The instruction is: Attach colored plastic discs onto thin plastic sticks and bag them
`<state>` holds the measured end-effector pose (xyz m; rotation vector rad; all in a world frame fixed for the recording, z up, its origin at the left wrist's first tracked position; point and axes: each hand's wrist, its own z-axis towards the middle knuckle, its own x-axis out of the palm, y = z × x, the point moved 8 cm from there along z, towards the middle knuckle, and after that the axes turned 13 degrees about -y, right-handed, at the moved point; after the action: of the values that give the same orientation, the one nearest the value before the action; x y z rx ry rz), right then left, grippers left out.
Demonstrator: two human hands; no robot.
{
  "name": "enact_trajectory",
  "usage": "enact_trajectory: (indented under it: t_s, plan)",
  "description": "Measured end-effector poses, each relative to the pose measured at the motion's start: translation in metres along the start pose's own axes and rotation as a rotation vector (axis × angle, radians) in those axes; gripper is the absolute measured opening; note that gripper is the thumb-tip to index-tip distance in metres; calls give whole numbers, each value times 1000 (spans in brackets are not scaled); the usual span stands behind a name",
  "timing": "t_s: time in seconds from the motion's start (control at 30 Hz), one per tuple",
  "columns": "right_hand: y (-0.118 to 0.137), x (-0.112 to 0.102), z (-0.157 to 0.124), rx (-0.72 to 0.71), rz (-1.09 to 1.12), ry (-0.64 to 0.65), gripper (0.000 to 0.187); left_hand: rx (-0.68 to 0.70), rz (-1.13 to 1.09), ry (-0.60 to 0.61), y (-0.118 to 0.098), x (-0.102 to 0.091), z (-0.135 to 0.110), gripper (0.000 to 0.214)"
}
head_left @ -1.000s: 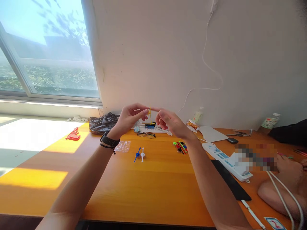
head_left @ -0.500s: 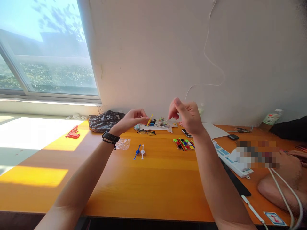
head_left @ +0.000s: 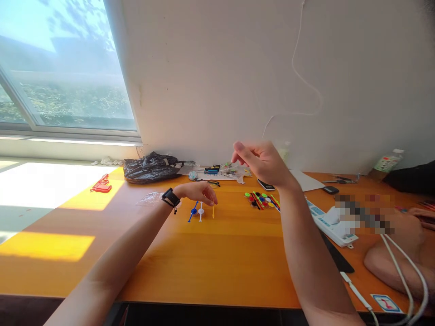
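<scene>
My left hand (head_left: 200,192) is low over the orange table (head_left: 217,258), a black watch on its wrist. Its fingers are bent down and pinched on the top of a small yellow stick (head_left: 213,212) whose lower end rests on the table. A blue stick with a disc (head_left: 193,211) and a white one (head_left: 201,211) lie just left of it. My right hand (head_left: 264,163) is raised above the table's back, fingers loosely spread and nothing in them. A heap of coloured discs and sticks (head_left: 261,200) lies below it.
Along the wall lie a black plastic bag (head_left: 149,166), glasses (head_left: 212,183), small tools, a phone (head_left: 266,185) and a bottle (head_left: 387,164). A white power strip (head_left: 326,219) and cables sit right, beside another person's arm (head_left: 390,267). A red item (head_left: 101,184) lies far left.
My left hand came down from mid-air to the table with the yellow stick, next to the blue and white ones. My right hand let go of it and stayed raised.
</scene>
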<state>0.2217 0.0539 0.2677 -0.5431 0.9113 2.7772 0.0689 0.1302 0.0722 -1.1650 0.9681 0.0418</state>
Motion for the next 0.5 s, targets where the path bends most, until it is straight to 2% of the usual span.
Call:
enact_trajectory:
  t_s: [0.13, 0.23, 0.27, 0.33, 0.5]
  plan:
    - [-60, 21, 2, 130, -90, 222, 59, 27, -23, 210, -6, 23, -6, 15]
    - [-112, 21, 5, 239, -167, 189, 67, -3, -53, 307, -2, 32, -11, 17]
    - [-126, 19, 5, 260, -205, 170, 69, -14, -57, 323, 1, 32, -12, 19]
    - [-148, 21, 2, 262, -286, 219, 62, -23, -45, 332, 6, 31, -12, 22]
    - [-181, 19, -5, 255, -409, 241, 45, 28, 17, 250, 13, 19, -8, 12]
